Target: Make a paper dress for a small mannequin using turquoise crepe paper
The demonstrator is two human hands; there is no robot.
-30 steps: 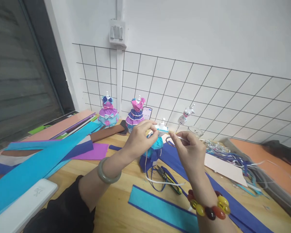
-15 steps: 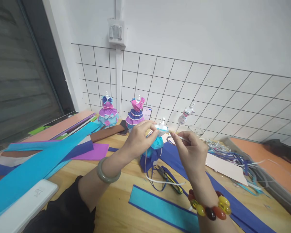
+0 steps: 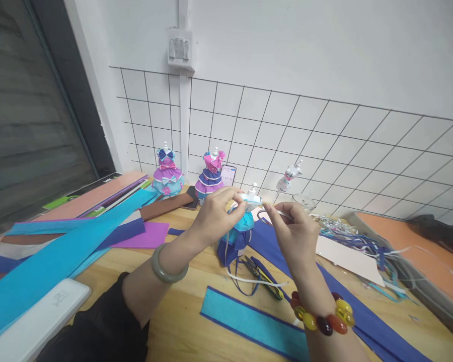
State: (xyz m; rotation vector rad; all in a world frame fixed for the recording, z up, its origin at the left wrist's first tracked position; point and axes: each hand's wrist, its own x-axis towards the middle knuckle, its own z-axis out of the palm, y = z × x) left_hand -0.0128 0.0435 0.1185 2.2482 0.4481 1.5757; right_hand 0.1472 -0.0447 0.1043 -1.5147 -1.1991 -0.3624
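Observation:
My left hand [image 3: 218, 213] pinches one end of a thin blue-and-white strip [image 3: 254, 202] between thumb and fingertips. The other end is pinched in my right hand [image 3: 295, 229], so the strip runs taut between them. Just behind it stands a small white dress-form mannequin [image 3: 253, 190] in a light-blue top [image 3: 245, 221] and dark-blue skirt [image 3: 228, 247]. A narrow white strip [image 3: 256, 282] trails below onto the table, and a pale loop curls beside my right fingers. Whether the strip touches the mannequin, I cannot tell.
Two dressed mannequins [image 3: 168, 173] stand at the back near a phone [image 3: 228, 174]. A utility knife [image 3: 270, 281] and a blue-edged turquoise strip [image 3: 252, 319] lie in front. Coloured sheets [image 3: 71, 246] cover the left side; scrap strips [image 3: 362, 246] pile up at right.
My right hand has shifted very slightly to the left. Both hands keep their pinch on the strip, and the mannequin stays in place.

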